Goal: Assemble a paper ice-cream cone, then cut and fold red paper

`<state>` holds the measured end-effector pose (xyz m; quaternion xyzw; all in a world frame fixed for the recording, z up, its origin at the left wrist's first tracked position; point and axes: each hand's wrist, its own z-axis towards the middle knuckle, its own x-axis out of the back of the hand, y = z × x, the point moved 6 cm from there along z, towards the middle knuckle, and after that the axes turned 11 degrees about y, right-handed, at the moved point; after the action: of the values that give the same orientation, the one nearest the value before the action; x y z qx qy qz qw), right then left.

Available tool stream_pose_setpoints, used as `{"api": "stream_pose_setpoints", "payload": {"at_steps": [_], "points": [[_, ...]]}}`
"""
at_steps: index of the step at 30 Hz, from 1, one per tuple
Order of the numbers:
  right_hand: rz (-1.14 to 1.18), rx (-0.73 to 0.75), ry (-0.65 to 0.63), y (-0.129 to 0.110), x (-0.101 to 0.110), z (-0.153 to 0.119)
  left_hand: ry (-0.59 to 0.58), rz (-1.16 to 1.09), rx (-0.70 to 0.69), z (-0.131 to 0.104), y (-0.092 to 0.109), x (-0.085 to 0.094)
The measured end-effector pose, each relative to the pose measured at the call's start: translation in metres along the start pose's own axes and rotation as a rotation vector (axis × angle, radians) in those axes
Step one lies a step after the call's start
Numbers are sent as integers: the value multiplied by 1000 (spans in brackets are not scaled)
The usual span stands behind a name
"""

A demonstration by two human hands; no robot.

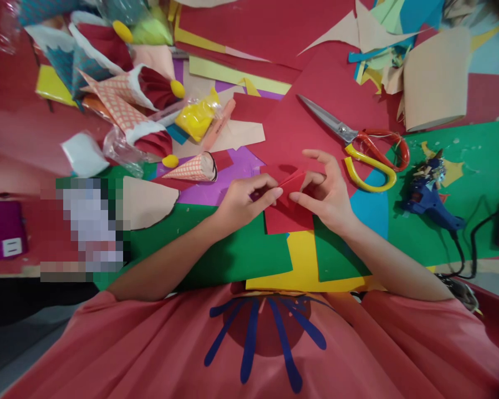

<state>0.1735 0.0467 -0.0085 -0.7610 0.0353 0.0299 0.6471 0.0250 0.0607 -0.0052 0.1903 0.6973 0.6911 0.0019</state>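
A folded piece of red paper [294, 185] is pinched between my two hands, above the middle of the table. My left hand [249, 198] grips its left edge between thumb and forefinger. On the other side, my right hand [327, 194] holds it by thumb and bent fingers, with the forefinger raised off it. Under the hands lies a red sheet [289, 219] on green and yellow sheets. Scissors [351, 136] with red and yellow handles rest just beyond my right hand. A small checked paper cone [195, 167] lies to the left of my left hand.
A blue glue gun [432, 205] lies on a green sheet [482, 160] at the right, its black cord running off. Checked cones with red ruffles [149, 88] and yellow balls crowd the upper left. A beige paper roll [436, 80] and paper scraps [357, 33] are at the back right.
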Motion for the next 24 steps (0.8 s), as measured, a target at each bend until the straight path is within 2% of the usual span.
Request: {"api": "stream_pose_setpoints", "payload": {"at_steps": [5,8,24], "points": [[-44,-79,-75,-1,-3,0,-24,47,-30,-1,2,0],[-41,-102,-61,-2,-2,2,-22,86,-70,-1,5,0],[-33,-81,-57,-1,-2,2,-62,131,-117,0,5,-3]]}}
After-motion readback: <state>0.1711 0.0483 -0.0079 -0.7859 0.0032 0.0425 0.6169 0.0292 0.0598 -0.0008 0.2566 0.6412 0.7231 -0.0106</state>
